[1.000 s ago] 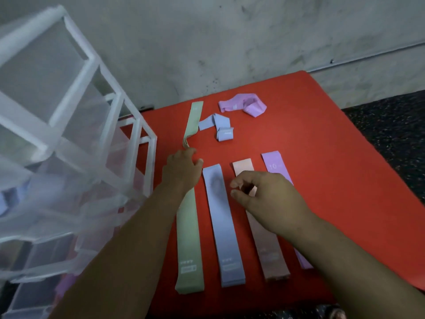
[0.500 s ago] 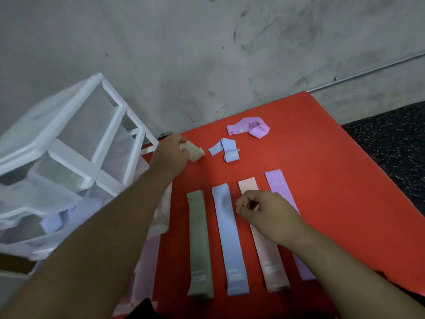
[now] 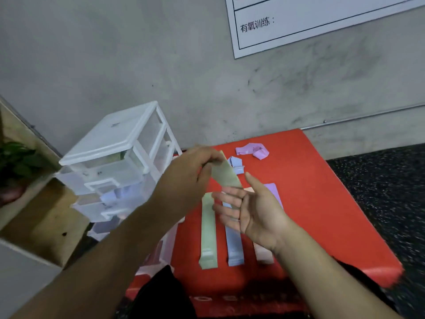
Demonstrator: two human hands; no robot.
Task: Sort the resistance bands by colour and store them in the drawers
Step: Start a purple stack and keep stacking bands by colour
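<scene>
My left hand (image 3: pixel 188 178) pinches one end of a pale green band (image 3: pixel 226 174) and holds it in the air above the red surface (image 3: pixel 322 215). Its lower end touches the fingertips of my right hand (image 3: pixel 250 210), which is spread open, palm turned left. Flat on the red surface lie a green band (image 3: pixel 208 231), a blue band (image 3: pixel 234 247), a pink band (image 3: pixel 263 255) and a purple band (image 3: pixel 273 192), the last three partly hidden by my right hand. At the back lie a crumpled blue band (image 3: pixel 236 165) and a crumpled purple band (image 3: pixel 253 151).
A white plastic drawer unit (image 3: pixel 115 162) stands left of the red surface, with its lower drawers pulled out and pale bands inside. A wooden shelf (image 3: pixel 41 217) with a plant (image 3: pixel 16 162) is further left. A grey wall with a poster (image 3: pixel 322 17) rises behind.
My left hand has lifted the green band from the back of the surface up into the air. My right hand has left the pink band and opened beneath it. The view tilted upward.
</scene>
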